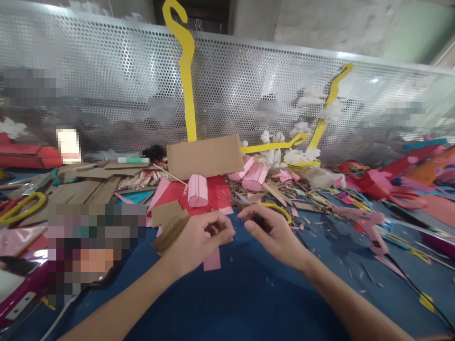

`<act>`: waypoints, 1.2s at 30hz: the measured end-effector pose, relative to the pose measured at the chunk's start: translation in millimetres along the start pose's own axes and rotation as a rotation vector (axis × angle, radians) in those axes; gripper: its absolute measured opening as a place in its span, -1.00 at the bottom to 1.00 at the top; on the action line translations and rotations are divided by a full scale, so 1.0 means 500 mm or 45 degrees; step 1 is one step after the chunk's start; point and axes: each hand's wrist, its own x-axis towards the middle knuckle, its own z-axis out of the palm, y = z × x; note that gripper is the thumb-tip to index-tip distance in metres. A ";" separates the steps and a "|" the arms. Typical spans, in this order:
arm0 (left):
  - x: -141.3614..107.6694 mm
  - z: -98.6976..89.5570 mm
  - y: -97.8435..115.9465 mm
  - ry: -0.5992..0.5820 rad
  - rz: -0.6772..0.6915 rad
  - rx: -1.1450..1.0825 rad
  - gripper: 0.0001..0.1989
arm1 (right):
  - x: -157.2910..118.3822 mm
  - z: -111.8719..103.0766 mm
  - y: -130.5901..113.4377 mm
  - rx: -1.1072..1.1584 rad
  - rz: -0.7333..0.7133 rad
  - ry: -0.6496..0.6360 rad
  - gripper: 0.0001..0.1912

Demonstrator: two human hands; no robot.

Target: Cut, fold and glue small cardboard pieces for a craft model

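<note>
My left hand (204, 234) is held over the blue table, thumb and index finger curled together in a pinch. Whatever may be between those fingertips is too small to make out. Facing it, my right hand (272, 234) has curved fingers, with its thumb apart from the index finger. Behind the right hand lie yellow-handled scissors (286, 213), partly covered by it. A pink paper strip (212, 259) rests below my left fingers, and folded brown cardboard (168, 220) lies beside that hand. Farther back stands a pink paper box shape (198, 192) with dark edge lines, on red paper (218, 189).
A brown cardboard box (206, 156) with a tall yellow paper hook (188, 85) stands against the perforated metal panel (117, 71). To the right lies a pink glue gun (369, 225) with a black cord. Cotton-covered yellow hooks (329, 111), a glue stick (133, 160) and scraps clutter the back.
</note>
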 end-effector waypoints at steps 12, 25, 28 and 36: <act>-0.004 0.011 0.008 0.013 0.052 0.198 -0.78 | -0.007 0.025 0.019 -0.200 -0.229 -0.052 -0.89; -0.002 0.005 0.011 0.126 0.005 0.377 -0.72 | 0.003 -0.003 0.017 -0.398 -0.140 0.116 -0.80; -0.001 0.006 0.012 0.118 0.022 0.391 -0.73 | 0.001 -0.007 0.023 -0.466 -0.116 0.136 -0.73; -0.001 0.006 0.015 0.090 0.021 0.449 -0.76 | -0.001 -0.006 0.032 -0.563 -0.293 0.052 -0.54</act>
